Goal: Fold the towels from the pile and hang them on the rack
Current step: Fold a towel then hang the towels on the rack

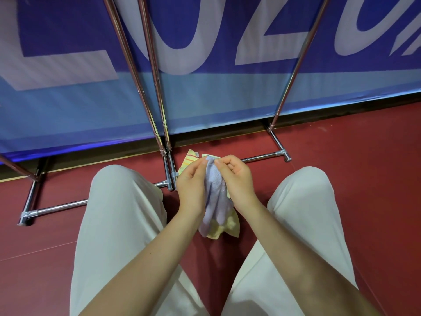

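Towel pile [224,229] on floor [341,151] before rack [159,92].

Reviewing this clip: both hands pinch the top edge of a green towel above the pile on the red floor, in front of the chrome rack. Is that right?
Not quite: the head view shows the towel is lavender, not green. The rest holds: the left hand and right hand pinch its top edge above the pile on the red floor, before the chrome rack.

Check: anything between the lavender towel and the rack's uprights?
Nothing visible. Left hand and right hand pinch the lavender towel at its top edge, and open air separates it from the chrome rack uprights. The hanging bar is out of frame.
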A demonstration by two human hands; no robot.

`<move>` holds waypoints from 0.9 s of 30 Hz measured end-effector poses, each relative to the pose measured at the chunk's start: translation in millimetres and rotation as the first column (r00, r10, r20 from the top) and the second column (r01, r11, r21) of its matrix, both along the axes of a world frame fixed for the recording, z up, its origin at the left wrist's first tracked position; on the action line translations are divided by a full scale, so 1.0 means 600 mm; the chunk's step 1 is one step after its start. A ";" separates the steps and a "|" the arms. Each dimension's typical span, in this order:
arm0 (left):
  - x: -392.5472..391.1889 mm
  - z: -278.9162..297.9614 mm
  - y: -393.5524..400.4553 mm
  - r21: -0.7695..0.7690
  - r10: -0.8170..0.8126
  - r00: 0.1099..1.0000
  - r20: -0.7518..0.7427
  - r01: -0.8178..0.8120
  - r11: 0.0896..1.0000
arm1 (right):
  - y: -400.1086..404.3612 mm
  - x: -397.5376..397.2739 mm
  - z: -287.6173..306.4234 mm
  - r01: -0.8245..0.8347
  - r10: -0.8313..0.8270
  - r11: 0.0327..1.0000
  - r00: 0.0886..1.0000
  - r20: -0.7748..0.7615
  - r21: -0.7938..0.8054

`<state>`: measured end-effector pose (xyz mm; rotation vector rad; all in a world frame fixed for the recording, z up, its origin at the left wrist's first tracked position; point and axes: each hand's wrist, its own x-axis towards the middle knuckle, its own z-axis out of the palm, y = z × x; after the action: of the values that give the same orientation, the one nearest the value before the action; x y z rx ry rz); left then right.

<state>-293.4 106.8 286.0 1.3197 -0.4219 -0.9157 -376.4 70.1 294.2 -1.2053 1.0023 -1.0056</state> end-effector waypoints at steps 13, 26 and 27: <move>0.013 0.008 -0.007 0.019 -0.068 0.997 -0.029 0.068 0.997 | -0.022 0.011 -0.007 0.086 -0.096 0.992 0.989 -0.117 -0.089; 0.034 0.011 -0.011 0.054 -0.111 0.989 0.099 0.107 0.993 | -0.031 0.002 -0.019 -0.093 0.086 0.992 0.992 -0.087 -0.085; 0.038 0.012 -0.011 0.053 -0.115 0.986 0.120 0.109 0.993 | -0.030 0.001 -0.020 -0.122 0.115 0.989 0.990 -0.085 -0.080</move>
<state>-270.7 100.1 293.4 1.4107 -0.5785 -0.9447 -376.1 52.3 282.4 -1.3689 0.9462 -0.9196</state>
